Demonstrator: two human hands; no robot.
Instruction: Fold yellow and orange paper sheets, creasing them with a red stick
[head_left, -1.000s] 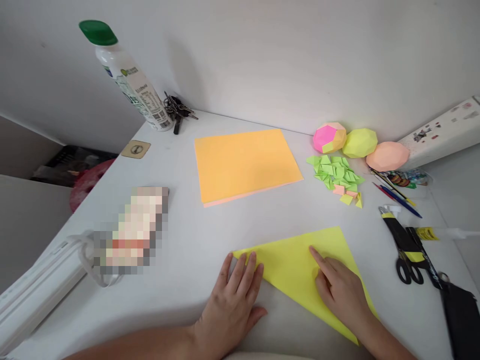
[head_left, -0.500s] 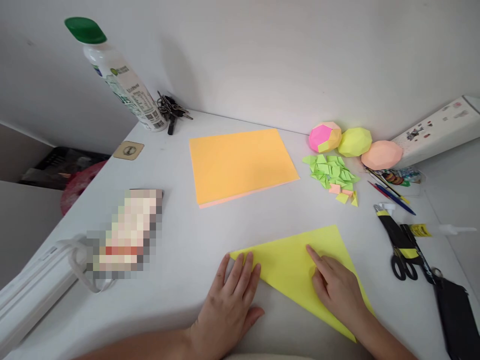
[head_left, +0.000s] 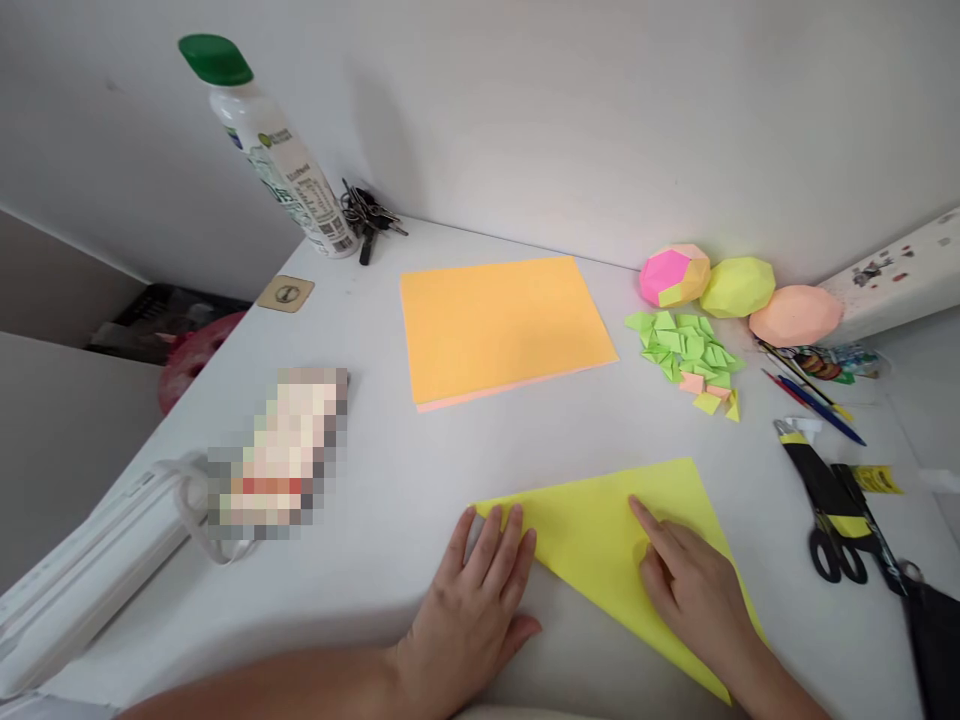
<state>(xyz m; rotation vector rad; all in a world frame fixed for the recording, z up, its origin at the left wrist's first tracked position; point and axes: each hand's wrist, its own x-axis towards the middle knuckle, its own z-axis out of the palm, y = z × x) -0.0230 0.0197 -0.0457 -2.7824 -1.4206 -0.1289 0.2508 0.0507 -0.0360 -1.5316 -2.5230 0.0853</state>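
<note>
A sheet of yellow paper (head_left: 600, 530), folded into a triangle, lies flat on the table close to me. My left hand (head_left: 480, 600) rests palm down at its left corner, fingers spread and their tips on the paper. Over the right part of the triangle is my right hand (head_left: 694, 585); its index finger is stretched out and touches the paper near the upper edge, while the other fingers curl under. Neither hand grasps anything. Beyond the triangle lies orange paper (head_left: 510, 325), with a peach sheet showing beneath its near edge.
Green paper pieces (head_left: 682, 345) lie in front of several faceted paper balls (head_left: 739, 287). Scissors (head_left: 832, 530) and pens (head_left: 817, 405) are on the right. To the left are a pixelated phone-shaped object (head_left: 289, 445), a white device (head_left: 97, 570), a spray bottle (head_left: 289, 170) and keys (head_left: 367, 215).
The camera view has turned slightly left, so everything appears shifted to the right. Both hands keep nearly the same places on the yellow paper.
</note>
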